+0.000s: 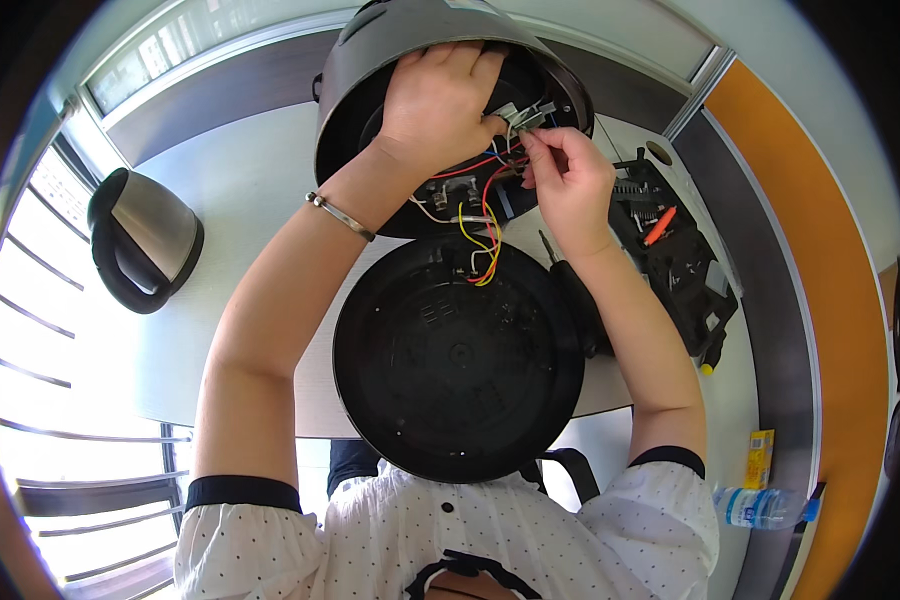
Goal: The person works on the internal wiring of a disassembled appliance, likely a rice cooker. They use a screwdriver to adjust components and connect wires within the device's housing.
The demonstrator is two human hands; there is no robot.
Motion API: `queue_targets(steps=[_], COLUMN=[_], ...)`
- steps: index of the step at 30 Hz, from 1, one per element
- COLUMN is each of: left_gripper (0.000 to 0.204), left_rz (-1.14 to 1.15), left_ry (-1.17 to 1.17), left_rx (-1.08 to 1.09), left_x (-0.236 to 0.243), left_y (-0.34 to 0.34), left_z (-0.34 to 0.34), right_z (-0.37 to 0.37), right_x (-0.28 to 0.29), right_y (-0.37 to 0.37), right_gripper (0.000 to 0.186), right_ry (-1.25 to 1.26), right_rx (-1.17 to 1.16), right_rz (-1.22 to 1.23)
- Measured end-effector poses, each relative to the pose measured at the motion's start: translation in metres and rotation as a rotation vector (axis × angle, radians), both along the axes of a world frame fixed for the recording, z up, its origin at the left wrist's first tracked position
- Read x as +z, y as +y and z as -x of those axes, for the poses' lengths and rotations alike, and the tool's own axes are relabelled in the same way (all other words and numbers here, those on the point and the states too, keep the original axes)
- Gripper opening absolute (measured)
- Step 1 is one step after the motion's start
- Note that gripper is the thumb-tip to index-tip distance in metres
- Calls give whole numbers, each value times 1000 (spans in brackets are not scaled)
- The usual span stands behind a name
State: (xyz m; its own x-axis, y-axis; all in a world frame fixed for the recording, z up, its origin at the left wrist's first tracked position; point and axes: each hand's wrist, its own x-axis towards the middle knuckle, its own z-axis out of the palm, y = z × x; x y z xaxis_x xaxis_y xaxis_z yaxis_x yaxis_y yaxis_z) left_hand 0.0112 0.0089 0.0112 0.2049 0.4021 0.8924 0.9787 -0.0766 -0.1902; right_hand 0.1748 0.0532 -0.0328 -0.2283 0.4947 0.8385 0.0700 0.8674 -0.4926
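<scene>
Metal part (535,115) lies at the right grip (573,178).

Window (32,400): blown-out white glare, light entering from left
Surface (255,165): bright, evenly lit
Housing (370,55): interior in deep shadow
Kettle (158,228): soft sheen on metal
Picture rim: black, straight lines bowed

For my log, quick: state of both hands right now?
Left hand: inside the round black housing, partly hidden; grip can't be told.
Right hand: closed in a pinch at the small silvery metal bracket; hold unclear.
</scene>
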Motion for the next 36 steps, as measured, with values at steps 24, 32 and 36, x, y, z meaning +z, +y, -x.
queue_targets(steps=[24,32,36], left_gripper=[70,70,71], left_rz=[-64,-56,-52], left_ry=[57,46,46], left_rx=[-29,-28,-33], left_x=[4,4,4], left_y=[0,-1,0], left_z=[0,-1,0], right_z=[-1,1,2], right_x=[0,-6,-6], right_y=[-10,-5,-6], right_gripper=[3,4,7], right_ry=[95,140,115], right_rx=[122,177,174], right_rz=[176,84,86])
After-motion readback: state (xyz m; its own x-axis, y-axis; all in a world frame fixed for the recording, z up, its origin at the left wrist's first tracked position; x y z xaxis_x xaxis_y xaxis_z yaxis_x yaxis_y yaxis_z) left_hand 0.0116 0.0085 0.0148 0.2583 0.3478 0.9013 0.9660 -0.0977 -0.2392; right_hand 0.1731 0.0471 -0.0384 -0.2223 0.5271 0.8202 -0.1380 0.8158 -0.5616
